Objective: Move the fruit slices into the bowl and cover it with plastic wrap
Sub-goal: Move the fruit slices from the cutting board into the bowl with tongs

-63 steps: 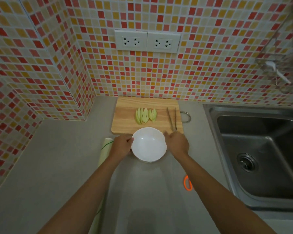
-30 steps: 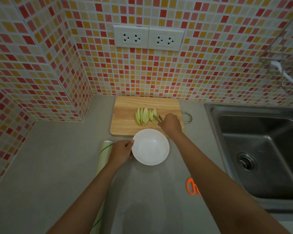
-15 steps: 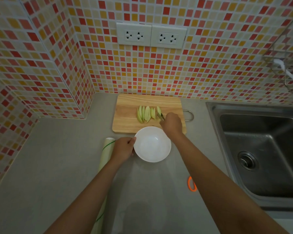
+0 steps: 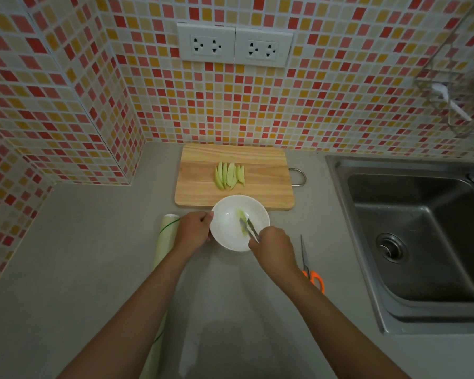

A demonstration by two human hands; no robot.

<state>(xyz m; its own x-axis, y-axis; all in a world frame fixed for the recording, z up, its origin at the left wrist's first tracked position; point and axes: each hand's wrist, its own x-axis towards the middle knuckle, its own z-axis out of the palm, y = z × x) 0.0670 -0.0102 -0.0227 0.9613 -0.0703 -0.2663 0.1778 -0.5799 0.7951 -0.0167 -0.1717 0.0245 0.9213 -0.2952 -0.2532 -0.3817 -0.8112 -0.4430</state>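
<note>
Your left hand (image 4: 193,231) is clasped on the left rim of the white bowl (image 4: 225,228), which sits on the grey desk (image 4: 80,269) just in front of the wooden cutting board (image 4: 263,184), its far rim overlapping the board's near edge. Your right hand (image 4: 274,247) is clenched on metal tongs (image 4: 249,229), tips down inside the bowl, on or right beside one fruit slice (image 4: 241,216); can't tell if the tips still pinch it. That slice is pale green, thin, elongated, lying in the bowl's middle. The remaining fruit slices (image 4: 230,175) are fanned side by side at the board's centre: pale yellow-green flesh, darker green edges, pointed ends. Plastic wrap roll (image 4: 166,236) lies on the desk left of the bowl, partly under your left forearm, pointing toward the near edge. Orange-handled scissors (image 4: 308,265) are on the desk right of your right wrist, between it and the sink (image 4: 422,242) at the right edge.
</note>
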